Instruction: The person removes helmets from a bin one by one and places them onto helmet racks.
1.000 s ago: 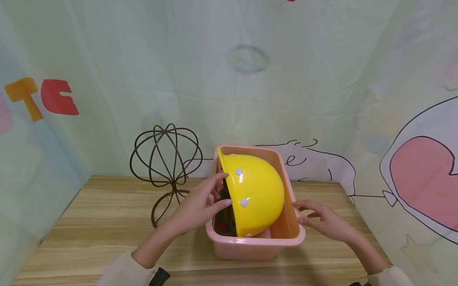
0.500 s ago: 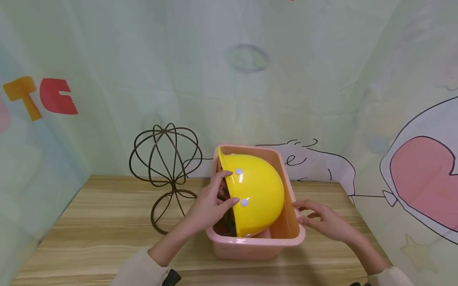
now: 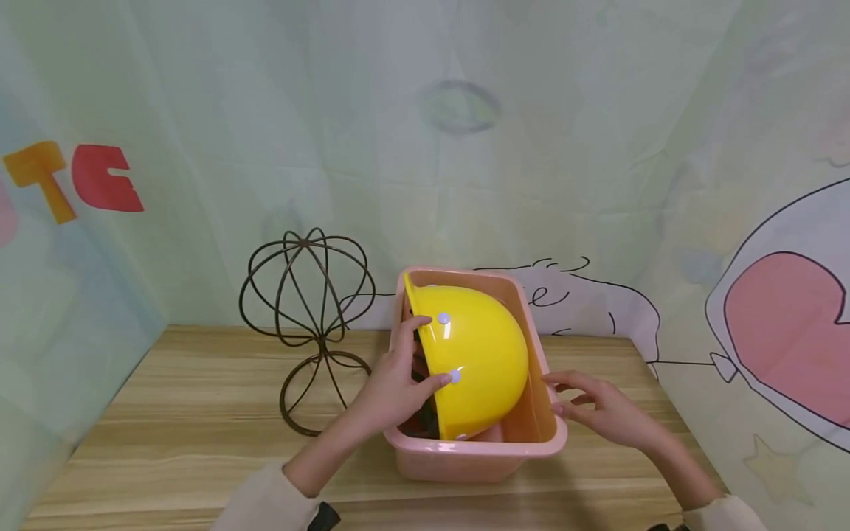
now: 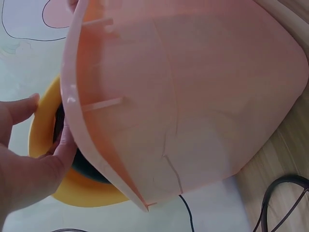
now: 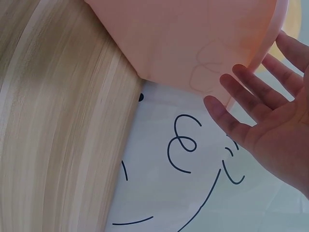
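A yellow hard hat (image 3: 481, 354) with pale round studs lies on its side in a pink plastic bin (image 3: 481, 448), its hollow facing left. My left hand (image 3: 392, 387) holds the hat's brim at that hollow. In the left wrist view the thumb of that hand (image 4: 29, 164) lies against the yellow brim (image 4: 94, 193), and other fingers reach inside, partly hidden by the bin. My right hand (image 3: 598, 413) rests its fingertips at the bin's right rim. Seen in the right wrist view, the fingers of that hand (image 5: 280, 111) are spread and loosely extended beside the bin wall.
To the left of the bin stands a dark wire stand (image 3: 322, 343) with a rounded cage top and a ring base. All of it is on a wood-grain table (image 3: 179, 413). A printed cloth backdrop (image 3: 372, 147) rises behind the table and along both sides.
My left hand has shifted right and closer onto the brim, its thumb now over the hat's outer shell. The hat, the bin and my right hand look unmoved.
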Demonstrator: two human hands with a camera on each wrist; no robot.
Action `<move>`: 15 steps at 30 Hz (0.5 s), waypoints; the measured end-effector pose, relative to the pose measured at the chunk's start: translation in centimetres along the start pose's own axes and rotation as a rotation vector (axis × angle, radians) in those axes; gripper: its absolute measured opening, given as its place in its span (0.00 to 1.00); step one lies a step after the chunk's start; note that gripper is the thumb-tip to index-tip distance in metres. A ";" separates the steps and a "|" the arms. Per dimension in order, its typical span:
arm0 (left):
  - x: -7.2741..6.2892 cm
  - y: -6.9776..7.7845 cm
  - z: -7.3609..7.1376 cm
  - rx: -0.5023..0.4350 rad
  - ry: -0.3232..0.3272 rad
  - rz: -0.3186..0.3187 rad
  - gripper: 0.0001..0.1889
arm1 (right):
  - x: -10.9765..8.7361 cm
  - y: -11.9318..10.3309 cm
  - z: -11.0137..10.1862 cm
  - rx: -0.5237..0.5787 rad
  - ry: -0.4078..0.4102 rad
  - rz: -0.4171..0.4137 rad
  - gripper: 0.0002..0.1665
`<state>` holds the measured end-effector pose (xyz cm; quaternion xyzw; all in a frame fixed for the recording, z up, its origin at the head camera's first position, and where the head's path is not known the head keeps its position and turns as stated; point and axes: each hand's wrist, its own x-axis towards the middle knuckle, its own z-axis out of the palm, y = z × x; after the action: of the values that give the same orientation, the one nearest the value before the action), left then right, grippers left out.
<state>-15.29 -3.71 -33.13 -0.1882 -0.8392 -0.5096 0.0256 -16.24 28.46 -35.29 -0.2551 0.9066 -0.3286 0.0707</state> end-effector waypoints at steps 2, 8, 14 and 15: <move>0.0 0.0 0.1 -0.012 0.000 -0.005 0.39 | 0.0 -0.1 0.0 0.003 0.002 -0.003 0.24; 0.1 -0.1 0.2 -0.053 -0.010 -0.028 0.38 | 0.0 0.0 -0.1 0.009 -0.006 0.016 0.24; 0.2 -0.2 0.2 -0.106 -0.030 -0.047 0.36 | 0.1 0.2 0.0 0.004 -0.007 0.025 0.25; 0.2 -0.1 0.2 -0.124 -0.036 -0.047 0.36 | 0.1 0.2 0.0 0.004 -0.007 0.024 0.25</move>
<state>-15.52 -3.58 -33.27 -0.1788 -0.8106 -0.5574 -0.0131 -16.43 28.51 -35.44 -0.2454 0.9086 -0.3289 0.0784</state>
